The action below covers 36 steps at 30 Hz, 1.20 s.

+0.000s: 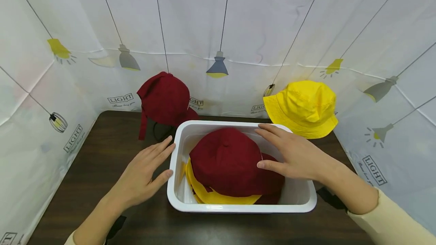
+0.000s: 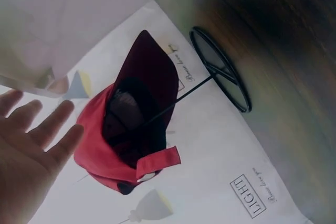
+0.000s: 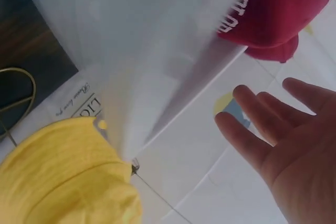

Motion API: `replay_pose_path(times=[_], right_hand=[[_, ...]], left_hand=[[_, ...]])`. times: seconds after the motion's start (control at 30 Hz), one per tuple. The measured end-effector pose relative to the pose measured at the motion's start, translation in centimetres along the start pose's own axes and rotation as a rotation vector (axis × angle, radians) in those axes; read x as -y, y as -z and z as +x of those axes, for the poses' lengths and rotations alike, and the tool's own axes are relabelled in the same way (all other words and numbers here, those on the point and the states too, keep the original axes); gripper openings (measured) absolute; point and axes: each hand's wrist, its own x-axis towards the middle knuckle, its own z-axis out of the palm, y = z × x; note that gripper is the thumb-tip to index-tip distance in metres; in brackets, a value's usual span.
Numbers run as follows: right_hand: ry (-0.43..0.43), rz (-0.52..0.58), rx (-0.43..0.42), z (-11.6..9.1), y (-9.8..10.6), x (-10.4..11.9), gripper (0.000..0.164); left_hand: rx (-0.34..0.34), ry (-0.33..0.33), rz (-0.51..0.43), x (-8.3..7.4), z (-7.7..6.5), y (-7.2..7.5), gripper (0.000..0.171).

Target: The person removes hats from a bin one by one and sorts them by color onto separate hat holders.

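Observation:
A white plastic bin (image 1: 242, 208) stands on the table with a dark red cap (image 1: 225, 162) on top inside it. Beneath that cap, a yellow hat (image 1: 218, 197) and more dark red fabric show; how many hats lie there is hidden. My left hand (image 1: 143, 175) is at the bin's left rim, fingers spread and nearly straight; whether it touches the rim I cannot tell. Over the bin's right part hangs my right hand (image 1: 296, 154), its fingers extended and nothing held. The right wrist view shows white lettering on a red cap (image 3: 283, 9) past the bin wall.
Behind the bin at left, another dark red cap (image 1: 165, 99) hangs on a black wire stand (image 2: 220, 72). A yellow bucket hat (image 1: 303, 105) is at the back right, near a round wire base (image 3: 32, 93). Printed white sheeting (image 1: 190, 18) encloses the dark table (image 1: 102, 154).

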Motion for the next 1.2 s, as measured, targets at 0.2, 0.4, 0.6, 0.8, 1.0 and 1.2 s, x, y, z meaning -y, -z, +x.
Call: replay_pose_path(times=[0.2,0.4,0.6,0.8,1.0,1.2], right_hand=[[0.01,0.001,0.038,0.9,0.5,0.7,0.089],[0.038,0.012,0.057,1.8,0.6,1.4,0.087],[0.077,0.022,0.049,2.7,0.4,1.7,0.085],[0.071,0.033,0.052,3.4,0.3,1.9,0.086],[0.07,0.019,0.049,3.8,0.0,2.2,0.086],[0.044,0.025,0.072,4.2,-0.3,2.4,0.091]], left_hand=[[0.0,-0.005,-0.019,-0.1,0.0,-0.2,0.068],[0.01,0.01,-0.037,-0.3,0.0,-0.2,0.068],[0.015,0.017,-0.048,-0.4,0.1,-0.2,0.069],[0.012,0.022,-0.083,-0.4,0.3,-0.3,0.07],[-0.003,0.021,-0.121,-0.3,0.4,-0.3,0.075],[-0.022,0.009,-0.129,-0.2,0.3,-0.5,0.079]])
